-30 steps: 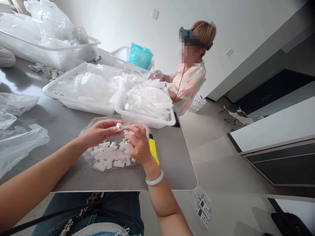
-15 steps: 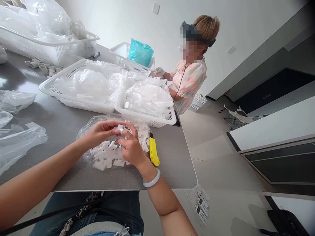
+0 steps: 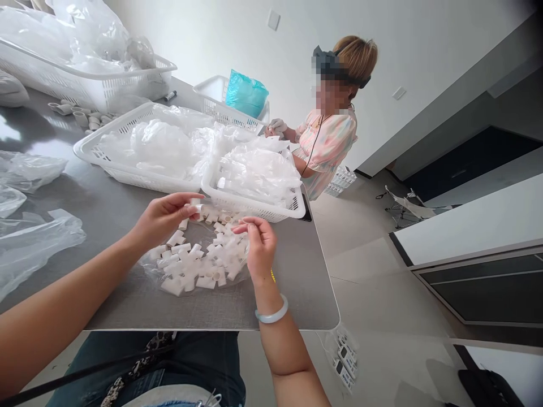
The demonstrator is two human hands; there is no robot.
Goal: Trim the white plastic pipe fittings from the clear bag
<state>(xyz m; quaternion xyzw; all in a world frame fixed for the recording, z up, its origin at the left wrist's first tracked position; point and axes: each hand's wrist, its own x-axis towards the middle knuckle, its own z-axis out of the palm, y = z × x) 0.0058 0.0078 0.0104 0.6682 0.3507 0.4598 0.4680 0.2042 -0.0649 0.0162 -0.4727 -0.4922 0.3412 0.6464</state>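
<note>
Two hands are working over a steel tabletop (image 3: pixel 288 282): your left hand (image 3: pixel 163 217) is gripping a white plastic pipe fitting (image 3: pixel 195 208) between thumb and fingertips, while your right hand (image 3: pixel 259 246) is half-closed, its fingertips (image 3: pixel 247 227) drawn together, and whether they are pinching anything cannot be told. Below and between both hands, a heap of white plastic tee fittings (image 3: pixel 195 260) is lying on a clear plastic bag (image 3: pixel 148 265). Just ahead of your right hand, a white plastic basket (image 3: pixel 297 212) is sitting full of bagged items. A pale bangle (image 3: pixel 271 312) is circling your right wrist. Well beyond both hands, a co-worker (image 3: pixel 326 152) is working with a gloved hand (image 3: pixel 275 126).
</note>
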